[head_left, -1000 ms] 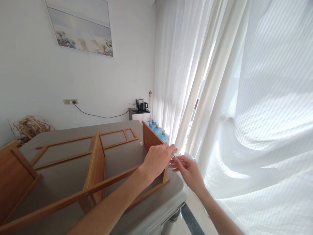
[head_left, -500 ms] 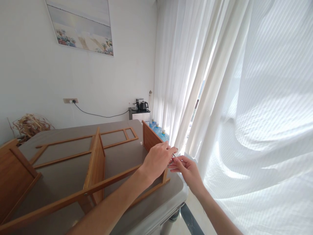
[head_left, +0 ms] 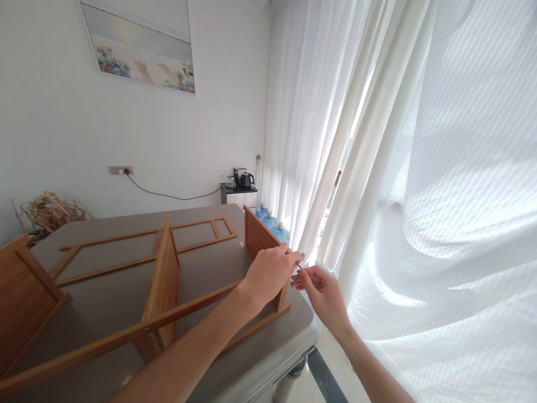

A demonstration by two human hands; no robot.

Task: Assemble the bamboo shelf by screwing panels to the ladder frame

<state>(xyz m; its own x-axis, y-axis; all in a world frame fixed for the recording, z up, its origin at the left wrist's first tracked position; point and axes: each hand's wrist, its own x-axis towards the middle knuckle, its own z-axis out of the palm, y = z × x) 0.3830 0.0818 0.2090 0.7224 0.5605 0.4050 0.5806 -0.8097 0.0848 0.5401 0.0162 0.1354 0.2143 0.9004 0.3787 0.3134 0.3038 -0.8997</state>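
Observation:
A wooden shelf frame (head_left: 193, 305) lies on its side on a covered table, its upright panels joined by long rails. My left hand (head_left: 271, 274) is closed over the frame's near right corner, with its fingers curled around the wood and hiding the joint. Just to the right, my right hand (head_left: 321, 288) pinches a thin, dark, bent hex key (head_left: 296, 281) between thumb and fingers. The key's upper end reaches the left fingertips; whether it sits in a screw is hidden. A metal fastener (head_left: 146, 329) shows in the front rail beside the middle panel (head_left: 164, 280).
The grey-covered table (head_left: 213, 268) ends just right of the frame. White curtains (head_left: 390, 224) hang close beside my right arm. Blue water bottles (head_left: 280, 230) stand behind the right panel. A black kettle (head_left: 246, 179) sits on a small cabinet, with a cord running along the wall.
The hex key has turned slightly in my right fingers, and more of its shaft shows below them. My left hand keeps its place on the frame corner.

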